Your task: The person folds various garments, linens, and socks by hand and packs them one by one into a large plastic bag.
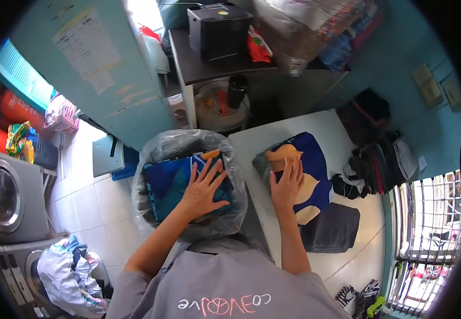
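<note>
My left hand point(204, 190) lies flat with its fingers spread on a folded blue and teal cloth point(165, 186). That cloth sits inside a bin lined with a clear plastic bag point(234, 207). On the white table, my right hand point(287, 183) rests on a blue cloth with yellow shapes point(315, 159), fingers stretched out and thumb apart. A grey-green piece of fabric point(262, 164) shows at that cloth's left edge. Just below it lies a folded dark grey cloth point(334, 228).
Dark folded clothes point(382, 170) are stacked along the table's right side, by the wall. Beyond the table stands a dark desk point(209, 69) with a black box point(218, 32). Washing machines point(7, 196) and a heap of laundry point(68, 274) are at the left.
</note>
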### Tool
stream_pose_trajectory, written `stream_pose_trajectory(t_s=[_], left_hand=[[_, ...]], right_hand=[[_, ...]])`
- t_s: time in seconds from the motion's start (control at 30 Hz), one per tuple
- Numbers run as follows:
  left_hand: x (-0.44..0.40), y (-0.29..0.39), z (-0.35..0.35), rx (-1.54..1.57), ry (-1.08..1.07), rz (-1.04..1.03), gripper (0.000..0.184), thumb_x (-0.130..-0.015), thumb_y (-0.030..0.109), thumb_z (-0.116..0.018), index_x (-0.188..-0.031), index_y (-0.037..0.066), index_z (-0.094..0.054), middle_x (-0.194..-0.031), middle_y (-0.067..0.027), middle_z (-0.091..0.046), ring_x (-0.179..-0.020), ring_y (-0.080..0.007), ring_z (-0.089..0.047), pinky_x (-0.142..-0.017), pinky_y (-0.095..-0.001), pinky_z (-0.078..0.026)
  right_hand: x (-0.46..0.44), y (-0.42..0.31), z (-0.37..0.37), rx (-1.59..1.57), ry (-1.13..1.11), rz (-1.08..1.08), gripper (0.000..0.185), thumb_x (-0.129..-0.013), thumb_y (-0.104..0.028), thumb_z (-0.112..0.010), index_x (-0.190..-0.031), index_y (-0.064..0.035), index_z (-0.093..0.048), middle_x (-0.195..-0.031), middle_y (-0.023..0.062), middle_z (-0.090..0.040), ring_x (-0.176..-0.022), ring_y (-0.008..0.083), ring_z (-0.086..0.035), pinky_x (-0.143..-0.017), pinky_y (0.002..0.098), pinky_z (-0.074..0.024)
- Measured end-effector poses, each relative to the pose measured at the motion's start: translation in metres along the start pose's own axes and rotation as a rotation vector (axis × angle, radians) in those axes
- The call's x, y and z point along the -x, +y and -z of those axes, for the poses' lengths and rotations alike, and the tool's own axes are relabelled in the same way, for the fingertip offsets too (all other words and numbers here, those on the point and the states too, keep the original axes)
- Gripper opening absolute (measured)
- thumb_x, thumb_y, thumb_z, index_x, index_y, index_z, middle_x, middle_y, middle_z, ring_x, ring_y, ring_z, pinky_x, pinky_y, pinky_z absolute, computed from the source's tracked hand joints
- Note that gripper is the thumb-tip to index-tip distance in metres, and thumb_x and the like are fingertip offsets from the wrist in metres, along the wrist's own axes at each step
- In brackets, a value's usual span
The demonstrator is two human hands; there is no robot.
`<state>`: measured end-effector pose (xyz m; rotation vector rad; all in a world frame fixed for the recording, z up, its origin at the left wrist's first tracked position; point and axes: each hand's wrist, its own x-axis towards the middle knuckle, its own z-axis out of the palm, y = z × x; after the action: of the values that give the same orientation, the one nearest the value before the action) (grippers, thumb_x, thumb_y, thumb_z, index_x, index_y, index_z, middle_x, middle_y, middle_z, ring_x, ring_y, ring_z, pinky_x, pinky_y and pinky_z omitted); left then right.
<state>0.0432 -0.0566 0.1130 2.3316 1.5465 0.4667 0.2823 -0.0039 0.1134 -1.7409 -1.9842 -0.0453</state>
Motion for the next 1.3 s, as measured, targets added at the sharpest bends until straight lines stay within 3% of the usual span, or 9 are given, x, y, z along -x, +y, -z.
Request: stream_pose_trajectory(t_s=[0.07,0.17,0.4,0.63,0.83,0.9,1.03,1.17,1.3], left_hand=[[-0.003,-0.003,-0.023,-0.051,-0.053,0.04,0.081,-0.07,0.049,-0.064,-0.135,0.009,-0.037,-0.147,-0.0137,-0.02,-0.137,-0.0324,-0.012,-0.107,-0.0561,-0.005],[-0.007,-0.001,-0.029,-0.132,-0.113,0.086,0.087,-0.069,0.057,-0.06,-0.136,0.007,-0.035,-0.147,-0.0145,-0.018,-0.137,-0.0322,-0.008,-0.106,-0.0579,-0.003],[-0.003,0.005,-0.01,0.004,-0.042,0.124,0.068,-0.074,0.041,-0.064,-0.129,0.007,-0.044,-0.145,-0.0147,-0.024,-0.135,-0.0317,-0.016,-0.107,-0.0531,-0.01],[0.016,0.0,0.004,0.304,0.218,0.225,0.044,-0.076,0.01,-0.065,-0.118,0.008,-0.053,-0.132,-0.0115,-0.044,-0.122,-0.0318,-0.04,-0.101,-0.0419,-0.031],[0.022,0.002,0.007,0.375,0.256,0.295,0.037,-0.077,0.006,-0.062,-0.114,0.007,-0.055,-0.128,-0.0107,-0.048,-0.117,-0.0311,-0.045,-0.097,-0.0383,-0.035],[0.018,0.009,0.007,0.337,0.241,0.262,0.037,-0.077,0.005,-0.062,-0.114,0.007,-0.056,-0.127,-0.0107,-0.049,-0.116,-0.0309,-0.045,-0.097,-0.0381,-0.035],[0.014,0.016,0.005,0.301,0.217,0.245,0.037,-0.076,0.005,-0.063,-0.113,0.007,-0.056,-0.124,-0.0109,-0.051,-0.115,-0.0307,-0.046,-0.095,-0.0382,-0.037],[0.022,0.009,0.006,0.289,0.244,0.254,0.036,-0.076,0.005,-0.063,-0.111,0.007,-0.056,-0.126,-0.0114,-0.05,-0.116,-0.0311,-0.047,-0.095,-0.0393,-0.038],[0.046,-0.002,0.029,0.098,0.475,0.394,0.038,-0.076,0.005,-0.061,-0.113,0.006,-0.054,-0.13,-0.0127,-0.046,-0.118,-0.0317,-0.044,-0.097,-0.0404,-0.036]], right_hand=[[0.006,0.015,-0.014,0.14,-0.151,-0.128,0.078,-0.073,-0.021,-0.068,-0.139,-0.0115,-0.026,-0.147,0.0136,-0.017,-0.135,0.0335,-0.018,-0.105,0.0556,-0.016],[0.002,0.02,-0.02,0.168,-0.097,-0.142,0.081,-0.072,-0.021,-0.069,-0.139,-0.0126,-0.025,-0.148,0.0147,-0.015,-0.135,0.0344,-0.016,-0.105,0.0567,-0.0149],[-0.015,0.066,-0.006,-0.074,-0.107,-0.062,0.072,-0.07,-0.013,-0.066,-0.134,-0.0137,-0.033,-0.131,0.0175,-0.043,-0.115,0.0355,-0.046,-0.091,0.0397,-0.0414],[-0.041,0.09,0.039,-0.405,-0.125,-0.373,0.055,-0.072,-0.004,-0.052,-0.125,-0.0119,-0.045,-0.116,0.0184,-0.055,-0.103,0.0366,-0.055,-0.086,0.0386,-0.0443],[-0.045,0.094,0.053,-0.671,-0.359,-0.195,0.051,-0.084,-0.03,-0.061,-0.128,-0.0096,-0.045,-0.119,0.012,-0.055,-0.107,0.022,-0.054,-0.079,0.0315,-0.0474],[-0.049,0.093,0.065,-1.073,-0.452,-0.545,0.044,-0.088,-0.031,-0.056,-0.124,-0.0081,-0.048,-0.117,0.0089,-0.057,-0.104,0.0176,-0.055,-0.079,0.0296,-0.0472],[-0.072,0.167,0.033,-0.541,-0.174,-0.44,0.051,-0.081,-0.033,-0.061,-0.123,-0.0057,-0.049,-0.116,0.0162,-0.056,-0.105,0.0256,-0.055,-0.087,0.0326,-0.0431],[-0.095,0.191,0.042,-0.75,-0.783,-0.512,0.087,-0.069,-0.044,-0.07,-0.134,0.0006,-0.034,-0.133,0.0163,-0.043,-0.122,0.0275,-0.041,-0.103,0.0344,-0.0286],[-0.108,0.201,0.033,-0.623,-0.928,-0.56,0.091,-0.068,-0.049,-0.069,-0.135,-0.0001,-0.031,-0.133,0.0154,-0.042,-0.125,0.027,-0.037,-0.102,0.0341,-0.0272]])
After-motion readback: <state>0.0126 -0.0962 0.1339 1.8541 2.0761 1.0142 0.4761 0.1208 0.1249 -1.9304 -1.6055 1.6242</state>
